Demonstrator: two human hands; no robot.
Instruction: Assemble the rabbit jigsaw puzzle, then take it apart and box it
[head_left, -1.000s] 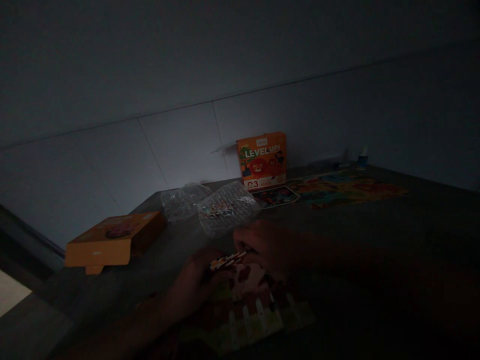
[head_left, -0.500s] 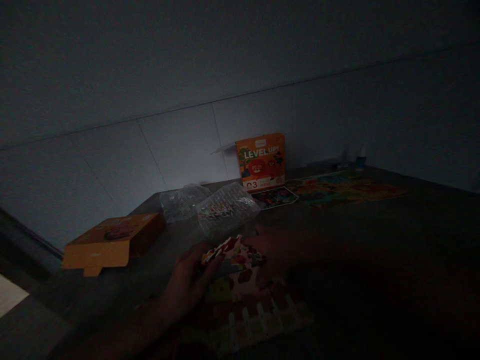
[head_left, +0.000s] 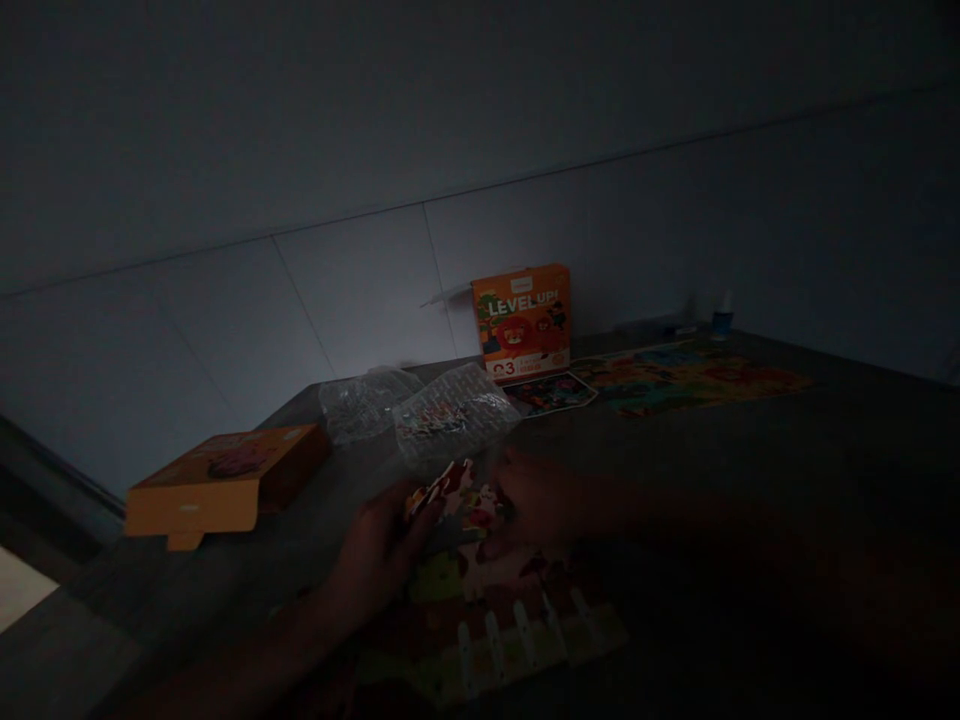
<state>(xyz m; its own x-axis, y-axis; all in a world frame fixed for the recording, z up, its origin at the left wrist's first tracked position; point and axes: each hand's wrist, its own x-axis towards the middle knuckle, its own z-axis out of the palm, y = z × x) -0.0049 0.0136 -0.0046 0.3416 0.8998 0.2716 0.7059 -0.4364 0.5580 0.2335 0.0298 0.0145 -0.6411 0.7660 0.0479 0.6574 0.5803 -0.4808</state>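
Several jigsaw puzzle pieces are gathered in my left hand, its fingers and thumb closed around them. Close beside it, my right hand is closed on a puzzle piece with pink and green parts. Below both hands, a partly joined puzzle lies on the dark table; it shows a white fence, a pink patterned area and green patches. The dim light blurs my right hand's outline, and its forearm fades into darkness.
An orange open box lies at the left. Clear plastic bags, one with pieces inside, lie beyond my hands. An upright orange "LEVEL UP!" box stands by the wall, near a dark picture sheet, a colourful puzzle and a small bottle.
The pink and green piece has come apart from the pieces in my left hand and is now in my right hand, slightly lower. My left hand has barely moved.
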